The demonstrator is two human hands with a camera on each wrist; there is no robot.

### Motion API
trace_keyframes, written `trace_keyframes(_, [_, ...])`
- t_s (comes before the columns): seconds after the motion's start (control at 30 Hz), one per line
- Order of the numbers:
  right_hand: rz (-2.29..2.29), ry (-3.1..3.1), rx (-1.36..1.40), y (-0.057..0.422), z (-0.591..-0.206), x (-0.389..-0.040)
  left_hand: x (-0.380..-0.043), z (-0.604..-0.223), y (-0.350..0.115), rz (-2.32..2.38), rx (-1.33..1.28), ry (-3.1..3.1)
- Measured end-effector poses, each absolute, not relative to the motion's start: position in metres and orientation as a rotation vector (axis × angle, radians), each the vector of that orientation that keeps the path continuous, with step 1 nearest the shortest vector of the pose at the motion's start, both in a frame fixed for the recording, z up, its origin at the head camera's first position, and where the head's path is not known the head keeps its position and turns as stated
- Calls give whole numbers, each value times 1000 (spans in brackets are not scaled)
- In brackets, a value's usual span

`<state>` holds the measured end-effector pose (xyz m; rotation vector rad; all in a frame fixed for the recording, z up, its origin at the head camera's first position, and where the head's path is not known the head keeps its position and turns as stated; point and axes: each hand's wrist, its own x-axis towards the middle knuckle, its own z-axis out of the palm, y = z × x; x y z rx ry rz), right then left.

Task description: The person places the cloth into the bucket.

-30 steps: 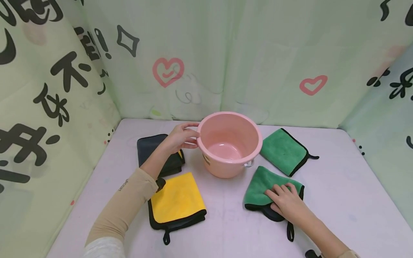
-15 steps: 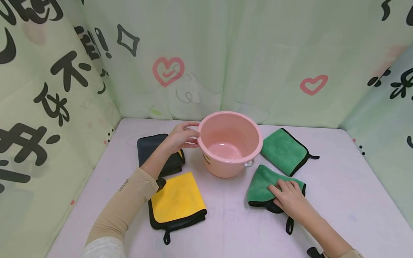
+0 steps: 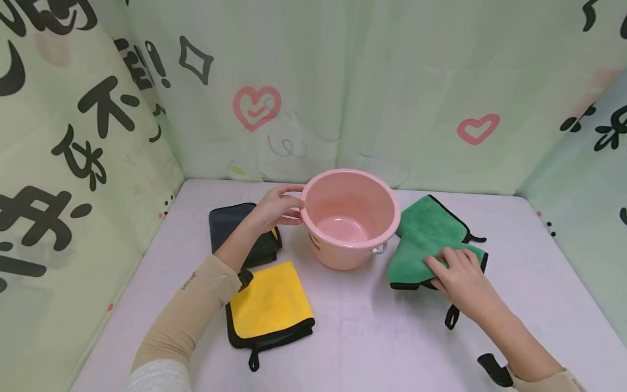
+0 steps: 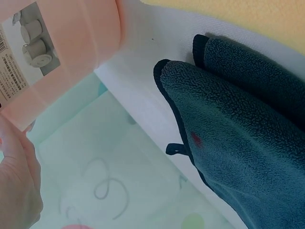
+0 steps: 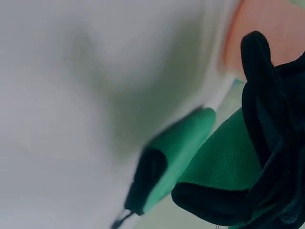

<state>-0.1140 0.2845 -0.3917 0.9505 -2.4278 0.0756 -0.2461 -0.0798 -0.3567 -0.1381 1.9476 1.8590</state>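
Green cloth [image 3: 411,264] is gripped by the right hand [image 3: 462,280]; fingers are bent over its top face and closed on the fabric. It is held raised off the surface [image 3: 343,343], to the front right of the bucket [image 3: 338,256], with a shadow cast below. Its black loop [image 3: 452,317] is left dangling at the near side, and its dark underside is shown in the right wrist view. The near corner of the second green cloth [image 3: 433,220], laid flat right of the bucket, is overlapped in the head view; whether the two are touching cannot be told.

The bucket's left rim is touched by the left hand [image 3: 276,209]. Fingers are spread and reached out to the rim, tips partly hidden; whether the rim is pinched cannot be told. The bucket is pink, stood upright. A printed label [image 4: 28,47] is seen on its side in the left wrist view.

A dark cloth [image 3: 227,228] is partly covered by the left forearm. A yellow cloth [image 3: 271,302], black-edged, is laid nearer, just in front of it.
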Motion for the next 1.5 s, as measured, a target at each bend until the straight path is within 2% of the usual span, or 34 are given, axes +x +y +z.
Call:
trace_keyframes(0.53, [50,-2215,866,291,-319,-147,-247,-355,-75,1837,-126,1964])
trace_keyframes(0.8, [104,-2197,959,271,-297,-169,-247,-354,-76,1827,-128,1969])
trace_keyframes(1.1, [94,-2192,1153,224,-296,-194,-247,-354,-78,1828,-148,1968])
trace_keyframes(1.5, [-32,-2196,1358,181,-320,-226,-247,-355,-81,1821,-159,1965])
